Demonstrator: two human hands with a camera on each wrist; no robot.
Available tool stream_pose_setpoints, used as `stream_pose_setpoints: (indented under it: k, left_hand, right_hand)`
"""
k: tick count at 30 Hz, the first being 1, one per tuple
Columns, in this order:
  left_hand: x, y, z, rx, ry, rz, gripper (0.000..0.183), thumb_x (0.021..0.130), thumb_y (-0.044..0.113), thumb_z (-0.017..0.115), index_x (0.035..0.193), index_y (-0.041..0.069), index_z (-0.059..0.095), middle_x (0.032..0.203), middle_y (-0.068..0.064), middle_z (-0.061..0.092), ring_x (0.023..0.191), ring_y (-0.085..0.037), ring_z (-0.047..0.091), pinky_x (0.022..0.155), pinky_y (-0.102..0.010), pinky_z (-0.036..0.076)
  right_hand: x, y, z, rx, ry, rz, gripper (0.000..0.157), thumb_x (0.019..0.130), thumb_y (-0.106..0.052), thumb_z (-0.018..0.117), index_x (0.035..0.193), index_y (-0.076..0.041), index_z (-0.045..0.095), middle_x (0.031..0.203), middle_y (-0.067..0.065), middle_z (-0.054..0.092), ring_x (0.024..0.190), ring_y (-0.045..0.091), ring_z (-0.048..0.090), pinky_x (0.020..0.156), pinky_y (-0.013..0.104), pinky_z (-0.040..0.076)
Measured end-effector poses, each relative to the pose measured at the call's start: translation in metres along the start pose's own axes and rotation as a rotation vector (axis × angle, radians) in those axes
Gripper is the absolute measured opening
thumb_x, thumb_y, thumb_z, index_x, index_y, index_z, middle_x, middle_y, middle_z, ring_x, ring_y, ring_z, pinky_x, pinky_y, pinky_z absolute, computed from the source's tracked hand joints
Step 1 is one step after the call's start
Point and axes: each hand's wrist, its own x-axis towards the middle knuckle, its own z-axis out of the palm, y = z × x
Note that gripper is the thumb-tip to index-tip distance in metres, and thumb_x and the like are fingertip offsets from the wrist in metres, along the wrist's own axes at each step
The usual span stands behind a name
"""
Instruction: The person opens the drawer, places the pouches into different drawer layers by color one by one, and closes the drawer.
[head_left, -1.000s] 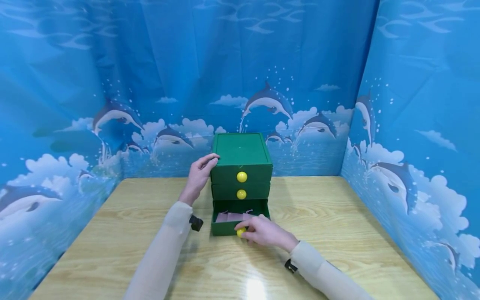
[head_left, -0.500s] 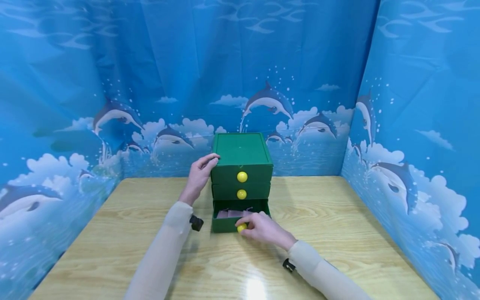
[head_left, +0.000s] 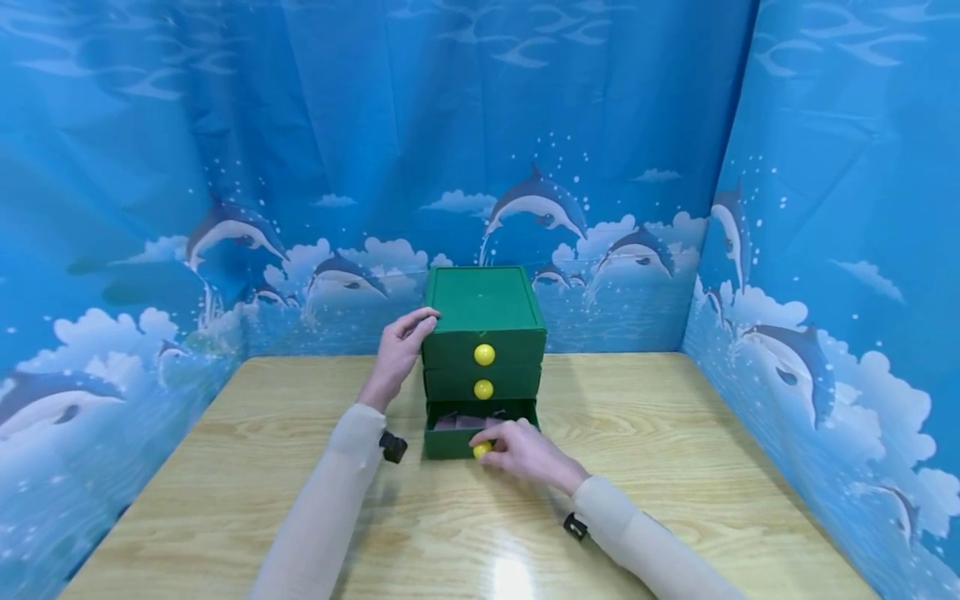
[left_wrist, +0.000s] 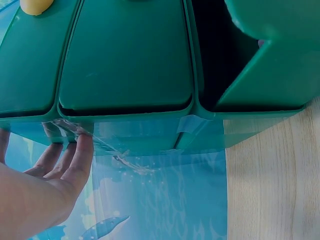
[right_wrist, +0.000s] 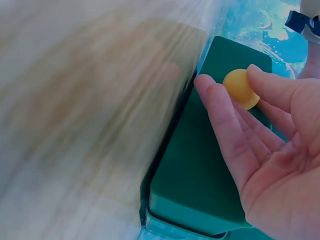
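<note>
A green drawer cabinet (head_left: 483, 296) with round yellow knobs stands on the table. Its bottom drawer (head_left: 448, 445) is partly out, with small pale purple pouches (head_left: 471, 422) lying inside, partly in shadow. At that drawer's front, my right hand (head_left: 528, 454) holds the yellow knob (right_wrist: 241, 89) between thumb and fingers. My left hand (head_left: 395, 350) rests on the cabinet's upper left edge. In the left wrist view, its fingers (left_wrist: 80, 160) lie nearly straight against the cabinet's side.
Above the pulled-out drawer, the middle drawer (head_left: 450, 383) and top drawer (head_left: 450, 350) are closed. Wooden tabletop (head_left: 660, 467) surrounds the cabinet. A blue dolphin-print curtain (head_left: 345, 167) hangs behind and along both sides.
The bottom drawer has slid a little farther into the cabinet, my right hand moving with its knob. The pouches have gone deeper into shadow. My left hand stays put.
</note>
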Motion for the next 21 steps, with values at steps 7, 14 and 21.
stream_pose_setpoints:
  k: [7, 14, 21]
  left_hand:
    - [0.0, -0.001, 0.0, 0.002, 0.002, -0.005, 0.04, 0.103, 0.033, 0.052, 0.134, 0.01, 0.059, 0.15, -0.007, 0.046, 0.139, -0.027, 0.042, 0.111, -0.052, 0.035]
    - [0.0, 0.001, 0.001, -0.002, 0.004, -0.002, 0.04, 0.103, 0.033, 0.052, 0.134, 0.009, 0.059, 0.15, -0.007, 0.046, 0.139, -0.028, 0.042, 0.111, -0.052, 0.035]
    - [0.001, 0.0, 0.001, -0.003, 0.0, 0.001, 0.04, 0.103, 0.033, 0.052, 0.134, 0.009, 0.059, 0.149, -0.007, 0.047, 0.139, -0.027, 0.042, 0.112, -0.051, 0.035]
  right_hand:
    - [0.005, 0.004, -0.002, 0.036, 0.007, 0.025, 0.028, 0.094, -0.02, 0.068, 0.122, -0.017, 0.071, 0.082, -0.002, 0.074, 0.063, 0.009, 0.062, 0.052, 0.021, 0.045]
    - [0.008, 0.008, -0.001, 0.144, 0.016, 0.049, 0.029, 0.094, -0.018, 0.068, 0.122, -0.015, 0.07, 0.089, 0.002, 0.076, 0.077, 0.014, 0.071, 0.063, 0.025, 0.056]
    - [0.009, 0.012, 0.001, 0.315, 0.038, 0.092, 0.028, 0.093, -0.015, 0.068, 0.121, -0.013, 0.07, 0.095, 0.01, 0.075, 0.083, 0.021, 0.072, 0.069, 0.035, 0.06]
